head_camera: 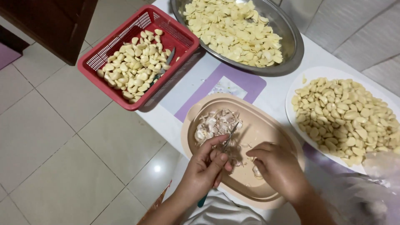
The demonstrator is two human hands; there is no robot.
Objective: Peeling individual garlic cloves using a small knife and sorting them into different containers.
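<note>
Gripping a small knife (pixel 228 135) in the left hand (pixel 205 168), fingers clamped round it. Pinching a garlic clove (pixel 257 171) in the right hand (pixel 277 166), just beside, over the beige tray (pixel 266 125).

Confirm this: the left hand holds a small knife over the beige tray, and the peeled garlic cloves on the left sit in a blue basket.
Not quite. The head view shows the basket is red, not blue. The rest stands: the left hand holds a small knife over the beige tray, garlic cloves inside the basket.
</note>
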